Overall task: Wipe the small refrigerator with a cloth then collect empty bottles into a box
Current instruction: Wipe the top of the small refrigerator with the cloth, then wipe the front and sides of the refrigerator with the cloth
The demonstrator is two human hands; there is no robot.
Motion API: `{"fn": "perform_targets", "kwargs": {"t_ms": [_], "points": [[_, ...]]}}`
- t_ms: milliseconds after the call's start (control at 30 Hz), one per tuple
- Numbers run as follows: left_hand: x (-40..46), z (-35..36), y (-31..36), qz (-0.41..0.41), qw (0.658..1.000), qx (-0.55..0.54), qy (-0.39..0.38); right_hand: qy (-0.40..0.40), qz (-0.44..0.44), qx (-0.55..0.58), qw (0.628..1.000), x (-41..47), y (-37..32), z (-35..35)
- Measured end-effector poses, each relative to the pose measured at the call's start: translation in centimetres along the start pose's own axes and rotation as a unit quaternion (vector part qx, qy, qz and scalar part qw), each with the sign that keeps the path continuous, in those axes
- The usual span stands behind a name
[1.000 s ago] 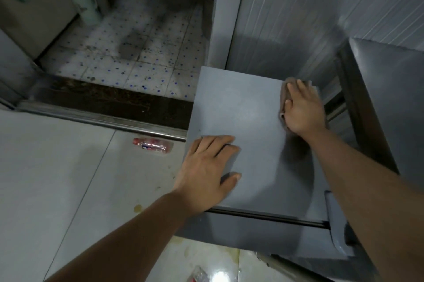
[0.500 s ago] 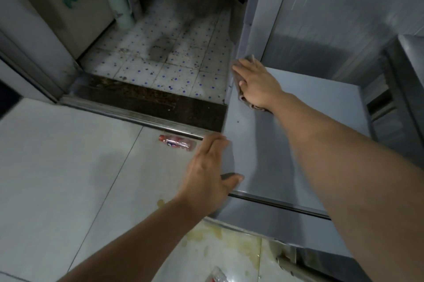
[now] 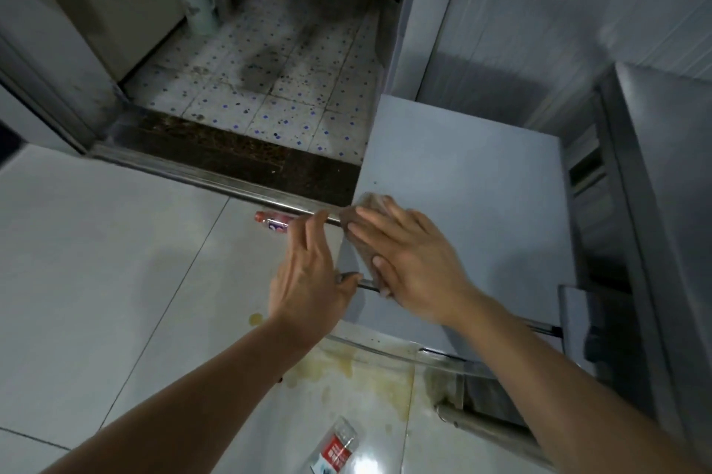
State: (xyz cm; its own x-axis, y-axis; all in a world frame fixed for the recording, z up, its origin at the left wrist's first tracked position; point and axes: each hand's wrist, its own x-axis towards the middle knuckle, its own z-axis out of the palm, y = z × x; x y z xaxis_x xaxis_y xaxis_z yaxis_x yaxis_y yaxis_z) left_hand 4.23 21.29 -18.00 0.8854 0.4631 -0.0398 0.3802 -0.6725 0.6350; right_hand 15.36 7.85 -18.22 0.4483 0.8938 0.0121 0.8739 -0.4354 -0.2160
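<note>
Right fingers (image 3: 370, 230) flat, pressing cloth (image 3: 362, 238) on fridge (image 3: 462, 203) top, left corner; left fingers (image 3: 308, 242) relaxed, empty. Wiping step; bottles (image 3: 273, 221) next.

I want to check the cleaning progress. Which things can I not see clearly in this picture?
- Cloth: mostly hidden under the right hand, head view.
- Bottle by the door track: partly covered by the left hand; label unreadable.
- Bottle on the floor: cut off by the bottom edge.
- Refrigerator front: out of view.
- Box: not visible.
</note>
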Motion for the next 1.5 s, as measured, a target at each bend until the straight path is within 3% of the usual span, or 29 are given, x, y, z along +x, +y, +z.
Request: {"fn": "perform_targets", "kwargs": {"t_ms": [67, 133, 267, 400, 467, 600, 733, 833, 933, 1133, 1300, 1400, 1500], "points": [[-0.2, 0.1, 0.1, -0.012, 1.0, -0.001, -0.003, 0.003, 0.061, -0.01, 0.998, -1.2, 1.6, -0.3], [-0.5, 0.2, 0.3, 0.0, 1.0, 0.01, 0.002, 0.021, 0.176, -0.035, 0.984, -2.0, 4.6, -0.9], [-1.9, 0.6, 0.2, 0.089, 0.995, 0.026, 0.024, 0.024, 0.416, -0.052, 0.908, -4.4, 9.8, -2.0], [-3.8, 0.7, -0.8, 0.112, 0.993, 0.033, 0.014, 0.038, 0.509, -0.03, 0.859, -5.5, 9.7, -2.1], [-4.3, 0.5, -1.5, 0.113, 0.993, 0.022, -0.019, 0.031, 0.489, -0.055, 0.87, -5.7, 6.9, -1.5], [-4.5, -0.1, -2.9, 0.123, 0.99, 0.0, -0.076, 0.076, 0.355, -0.055, 0.93, -6.4, -2.7, 1.0], [-4.9, -0.4, -3.8, 0.136, 0.988, -0.007, -0.078, 0.114, 0.336, -0.041, 0.934, -4.7, -9.3, 3.6], [-5.8, -0.5, -4.4, 0.144, 0.988, 0.01, -0.055, 0.143, 0.287, -0.025, 0.947, -4.9, -10.7, 4.4], [-6.4, -0.5, -4.6, 0.169, 0.983, 0.047, -0.048, 0.106, 0.199, -0.076, 0.971, -8.4, -9.0, 4.2], [-7.4, 0.9, -5.1, 0.234, 0.966, 0.093, 0.053, 0.154, 0.372, -0.085, 0.911, -17.8, -2.2, 3.2], [-6.9, 3.6, -6.4, 0.255, 0.954, -0.01, 0.155, 0.293, 0.356, -0.079, 0.884, -16.8, -2.3, 5.7], [-6.2, 4.4, -7.4, 0.309, 0.933, -0.01, 0.185, 0.385, 0.342, -0.046, 0.856, -15.1, -3.6, 7.4], [-6.2, 4.9, -7.9, 0.336, 0.919, -0.066, 0.197, 0.433, 0.282, -0.053, 0.855, -12.1, -5.6, 8.9]]}}
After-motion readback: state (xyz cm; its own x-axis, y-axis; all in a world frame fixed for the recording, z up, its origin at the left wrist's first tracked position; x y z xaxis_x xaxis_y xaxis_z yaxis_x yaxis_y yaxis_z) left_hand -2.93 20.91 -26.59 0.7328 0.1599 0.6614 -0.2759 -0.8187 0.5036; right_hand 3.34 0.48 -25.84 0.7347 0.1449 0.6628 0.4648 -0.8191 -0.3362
